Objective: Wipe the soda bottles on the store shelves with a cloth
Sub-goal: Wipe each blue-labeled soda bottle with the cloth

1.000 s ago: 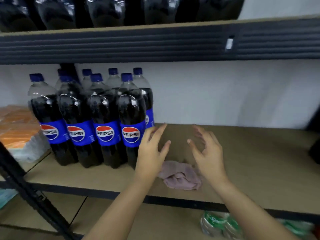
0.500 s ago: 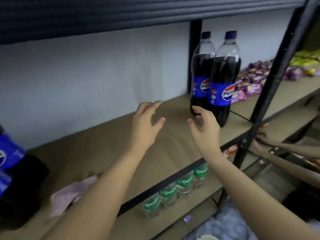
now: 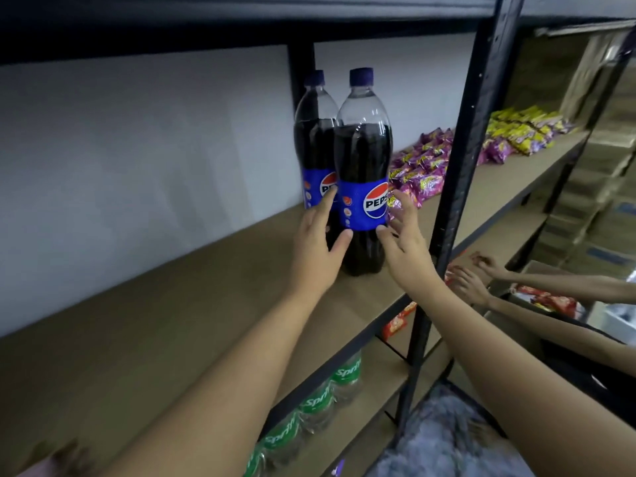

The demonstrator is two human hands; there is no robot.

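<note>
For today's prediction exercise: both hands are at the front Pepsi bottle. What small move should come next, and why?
Probably close both hands on the front Pepsi bottle and lift it. The left hand and right hand flank it, fingers spread and thumbs touching, neither gripping.

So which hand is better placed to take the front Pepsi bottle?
Probably the left hand: its thumb touches the front Pepsi bottle and its fingers reach behind. The right hand only flanks it, open.

Your hands flank the front bottle [image 3: 363,173] on the shelf [image 3: 144,321], left hand [image 3: 318,246] and right hand [image 3: 401,242]; another bottle [image 3: 315,146] stands behind-left, snack packs [image 3: 418,166] to its right.
</note>
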